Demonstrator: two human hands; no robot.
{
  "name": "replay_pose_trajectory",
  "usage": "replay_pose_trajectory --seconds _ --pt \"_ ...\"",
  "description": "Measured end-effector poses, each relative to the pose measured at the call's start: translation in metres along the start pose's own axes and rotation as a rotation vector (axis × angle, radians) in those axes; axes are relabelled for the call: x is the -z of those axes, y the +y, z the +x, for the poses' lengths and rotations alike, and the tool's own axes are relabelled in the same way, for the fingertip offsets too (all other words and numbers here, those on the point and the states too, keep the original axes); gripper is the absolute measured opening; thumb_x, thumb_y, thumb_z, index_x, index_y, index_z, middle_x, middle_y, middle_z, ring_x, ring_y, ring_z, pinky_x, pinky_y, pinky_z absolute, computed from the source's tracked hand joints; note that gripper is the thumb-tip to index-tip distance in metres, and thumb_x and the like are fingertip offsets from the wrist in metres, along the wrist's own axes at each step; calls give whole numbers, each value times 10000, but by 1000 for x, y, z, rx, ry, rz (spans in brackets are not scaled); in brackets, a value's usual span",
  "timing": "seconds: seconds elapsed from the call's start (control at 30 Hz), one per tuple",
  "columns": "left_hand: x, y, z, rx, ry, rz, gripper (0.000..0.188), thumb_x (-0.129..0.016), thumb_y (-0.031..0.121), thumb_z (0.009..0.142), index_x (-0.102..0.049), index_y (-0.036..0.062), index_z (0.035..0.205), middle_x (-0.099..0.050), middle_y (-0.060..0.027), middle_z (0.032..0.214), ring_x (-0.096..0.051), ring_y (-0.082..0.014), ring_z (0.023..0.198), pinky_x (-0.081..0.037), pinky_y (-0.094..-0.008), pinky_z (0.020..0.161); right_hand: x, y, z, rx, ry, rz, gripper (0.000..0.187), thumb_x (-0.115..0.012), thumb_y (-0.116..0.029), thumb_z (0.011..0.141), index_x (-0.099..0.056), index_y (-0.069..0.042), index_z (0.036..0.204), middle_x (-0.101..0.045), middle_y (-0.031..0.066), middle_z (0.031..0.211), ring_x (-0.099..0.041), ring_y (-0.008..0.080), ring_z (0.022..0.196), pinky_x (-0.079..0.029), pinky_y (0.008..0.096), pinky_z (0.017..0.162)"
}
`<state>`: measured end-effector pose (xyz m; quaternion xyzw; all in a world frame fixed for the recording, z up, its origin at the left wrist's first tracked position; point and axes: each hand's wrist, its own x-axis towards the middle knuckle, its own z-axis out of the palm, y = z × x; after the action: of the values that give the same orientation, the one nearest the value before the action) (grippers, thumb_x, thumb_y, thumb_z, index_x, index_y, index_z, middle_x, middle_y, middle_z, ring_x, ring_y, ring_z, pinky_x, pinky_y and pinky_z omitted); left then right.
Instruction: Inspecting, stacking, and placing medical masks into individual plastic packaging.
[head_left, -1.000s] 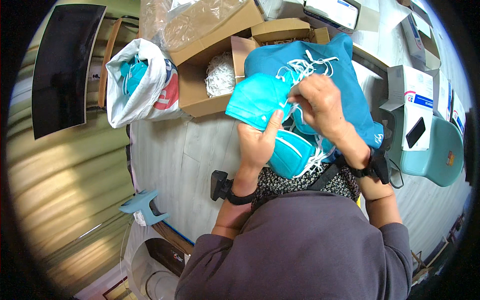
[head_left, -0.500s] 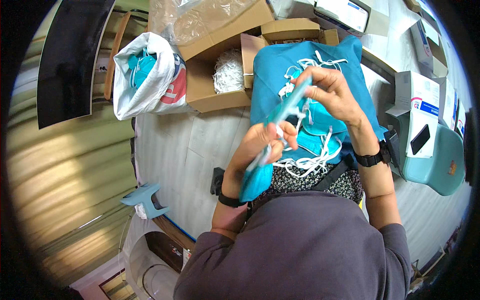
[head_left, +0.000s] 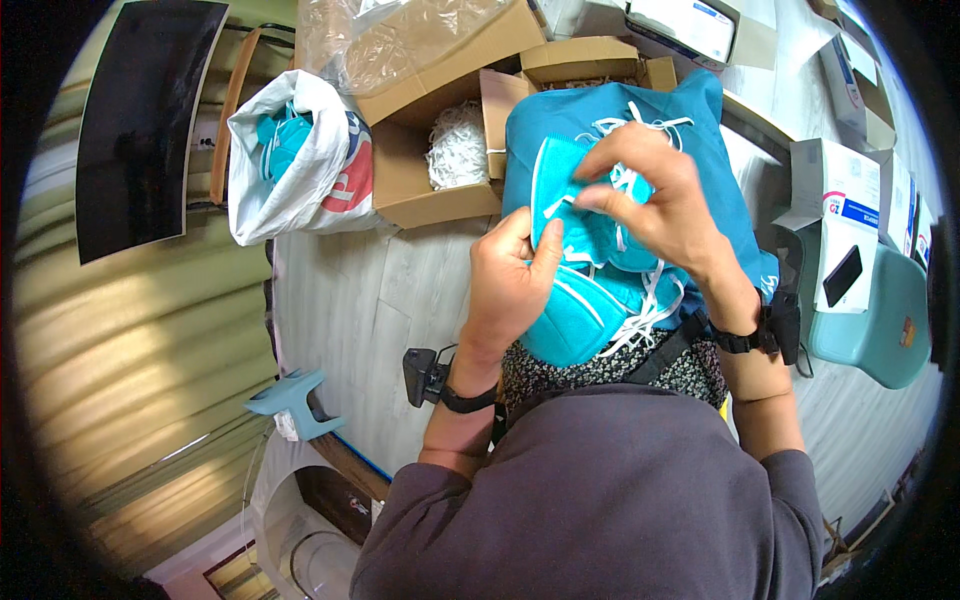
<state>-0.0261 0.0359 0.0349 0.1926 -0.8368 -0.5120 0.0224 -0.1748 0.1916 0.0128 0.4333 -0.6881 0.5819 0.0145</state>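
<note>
- Cloth [head_left: 560,115], blue, spreads upper centre, loose masks [head_left: 575,318] along its lower edge.
- Right hand [head_left: 655,200], centre-right, curls blurred fingers; I can't tell whether they grip.
- Left hand [head_left: 508,280], mid-frame, pinches a teal mask [head_left: 572,225], upper centre.
- White strap [head_left: 556,208] crosses it.

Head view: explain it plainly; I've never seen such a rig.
No robot here: a person works bare-handed, seen from above by a fisheye camera worn on the head. Black devices are strapped to both wrists. The left hand holds a turquoise mask; the right hand is at its white strip, though blur hides whether it pinches. Another mask sits below, and more masks, with white straps, lie on the blue cloth. Beyond, to the left, stand a white bag and a cardboard box.
</note>
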Motion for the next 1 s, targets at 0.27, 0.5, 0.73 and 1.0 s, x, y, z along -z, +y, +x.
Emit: replay_pose_trajectory --seconds 0.27,0.5,0.73,1.0 --pt "-9 5 0 -241 127 169 196 -662 40 896 -534 0 753 -463 -145 594 -391 -182 496 -351 -354 477 -12 0 -1 30 -76 -66 143 -761 -131 769 -646 -64 822 -623 75 786 -591 293 787 -440 392 724" --pt "4 9 -8 -45 350 -5 113 -632 54 955 -635 -24 873 -686 -87 761 -566 -62 691 -473 -266 604 24 54 -4 -185 73 -264 153 -744 -94 772 -706 -48 913 -680 87 868 -620 303 901 -483 411 797" --pt "-13 3 6 -79 372 -480 51 -601 5 971 -583 -33 943 -675 -73 917 -608 -51 844 -486 -203 718 -27 -10 -15 23 -108 -108 239 -793 -176 715 -642 -110 888 -607 67 868 -574 290 869 -426 394 779" --pt "-16 -1 1 -128 369 -423 128 -637 -15 937 -607 -64 1052 -680 -55 909 -603 -39 785 -455 -174 666 -29 9 -9 75 -38 -223 164 -724 -81 757 -580 -112 829 -575 52 796 -559 285 803 -409 401 760"
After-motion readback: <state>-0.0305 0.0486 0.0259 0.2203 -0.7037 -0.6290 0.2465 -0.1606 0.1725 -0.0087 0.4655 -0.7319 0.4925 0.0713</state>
